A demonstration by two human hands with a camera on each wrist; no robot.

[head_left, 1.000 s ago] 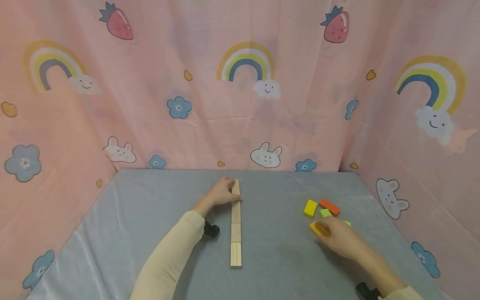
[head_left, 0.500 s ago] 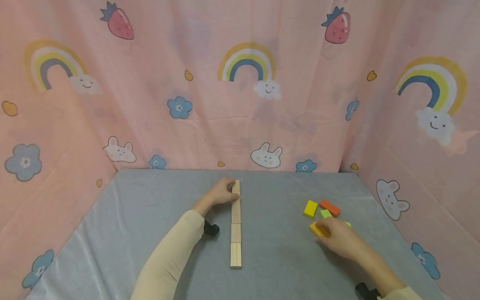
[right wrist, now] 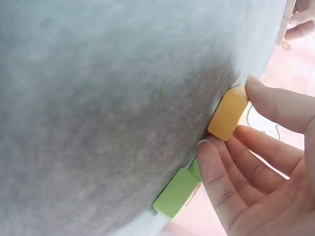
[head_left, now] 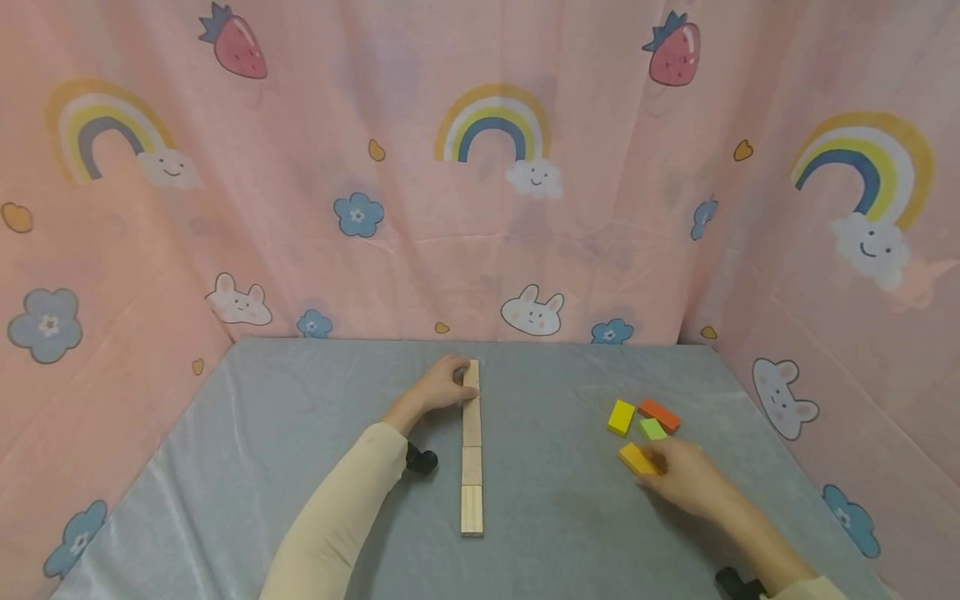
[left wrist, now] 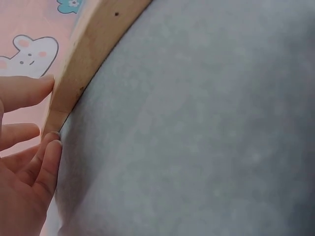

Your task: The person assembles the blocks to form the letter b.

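We see a grey cloth-covered desk (head_left: 555, 525); on it a plain wooden block row (head_left: 472, 467); our left hand (head_left: 437, 386) pinches its far end; our right hand (head_left: 688, 477) grips an amber cuboid block (head_left: 635, 458), right of the row; red-orange cuboid block (head_left: 660, 414), yellow cuboid block (head_left: 620, 417), light-green block (head_left: 652, 428) just beyond.

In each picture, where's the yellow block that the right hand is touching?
Head view: the yellow block is right of the middle, in the lower half, at the tips of the right hand.
Left wrist view: it isn't in this one.
Right wrist view: the block is right of the middle, about halfway up.
Shared landmark: the wooden row, at head view's lower middle, left wrist's upper left, right wrist's top right corner.
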